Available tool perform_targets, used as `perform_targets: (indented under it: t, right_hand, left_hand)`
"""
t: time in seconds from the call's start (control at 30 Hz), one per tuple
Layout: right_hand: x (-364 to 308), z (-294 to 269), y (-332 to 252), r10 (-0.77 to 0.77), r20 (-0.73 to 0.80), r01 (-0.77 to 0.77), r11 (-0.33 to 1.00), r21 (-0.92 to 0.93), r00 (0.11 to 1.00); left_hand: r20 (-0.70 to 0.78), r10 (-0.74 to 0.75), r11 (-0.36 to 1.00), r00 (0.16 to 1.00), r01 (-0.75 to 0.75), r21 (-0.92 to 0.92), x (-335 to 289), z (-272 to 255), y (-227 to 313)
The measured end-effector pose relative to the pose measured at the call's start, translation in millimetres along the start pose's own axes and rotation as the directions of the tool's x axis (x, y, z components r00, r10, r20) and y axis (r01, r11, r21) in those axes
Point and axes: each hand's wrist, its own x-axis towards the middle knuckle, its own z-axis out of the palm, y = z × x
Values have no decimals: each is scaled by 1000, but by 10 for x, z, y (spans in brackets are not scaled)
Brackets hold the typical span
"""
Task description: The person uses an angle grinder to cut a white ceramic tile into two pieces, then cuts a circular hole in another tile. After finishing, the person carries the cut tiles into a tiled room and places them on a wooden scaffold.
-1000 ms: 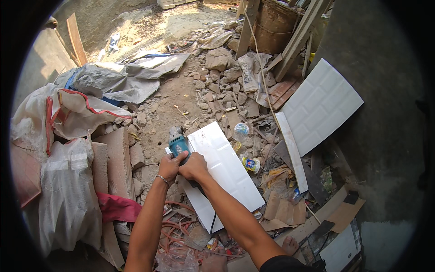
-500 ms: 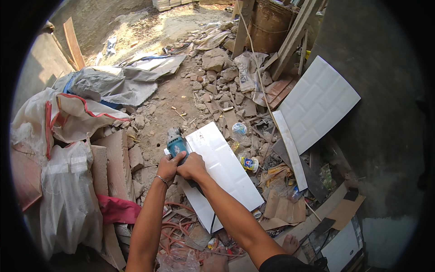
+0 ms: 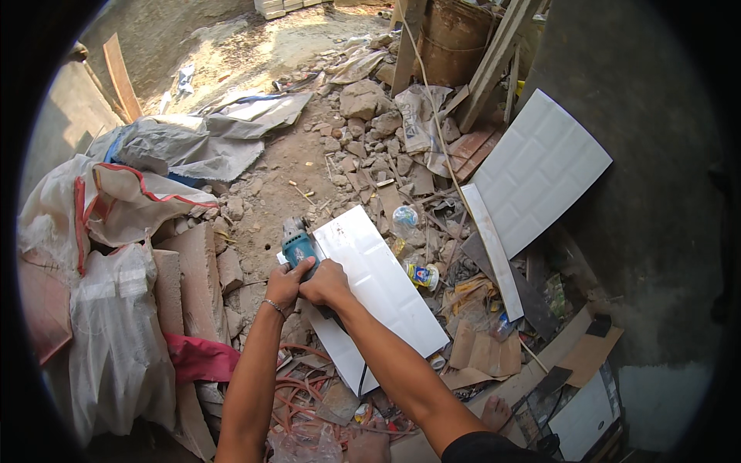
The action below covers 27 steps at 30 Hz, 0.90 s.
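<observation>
Both of my hands are wrapped round a teal angle grinder [image 3: 298, 245], its metal head pointing away from me. My left hand [image 3: 285, 284], with a bracelet at the wrist, grips its left side, thumb on top. Against it, my right hand [image 3: 327, 283] is closed round the rear of the body. The grinder lies over the left edge of a white tile [image 3: 386, 289] with a raised brick pattern. Dark smudges mark the tile's far end. From under my right forearm a black cord [image 3: 362, 380] runs down over the tile. The disc's contact with the tile is hard to make out.
A second white tile [image 3: 532, 174] leans at the right beside a narrow white strip [image 3: 492, 251]. Rubble [image 3: 367, 108] lies ahead. Sacks [image 3: 120, 332] and broken slabs [image 3: 193, 278] crowd the left. Orange hose [image 3: 289, 401] and my bare foot [image 3: 496, 413] are close below.
The whole view has shifted slightly. My hands and the grinder keep nearly the same place at the tile's left edge.
</observation>
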Motion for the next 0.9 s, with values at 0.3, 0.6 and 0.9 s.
perform_targets:
  t: [0.3, 0.6, 0.9]
  right_hand:
    - [-71, -15, 39, -5, -3, 5, 1000, 5, 1000]
    - [-75, -27, 23, -1, -8, 1, 1000, 10, 1000]
    - [-102, -25, 52, 8, 7, -8, 1000, 12, 1000]
  left_hand:
    - [-15, 5, 999, 1000, -5, 42, -41, 8, -27]
    - [-8, 8, 999, 1000, -8, 45, -22, -4, -32]
    - [-8, 5, 999, 1000, -4, 41, -35, -14, -77]
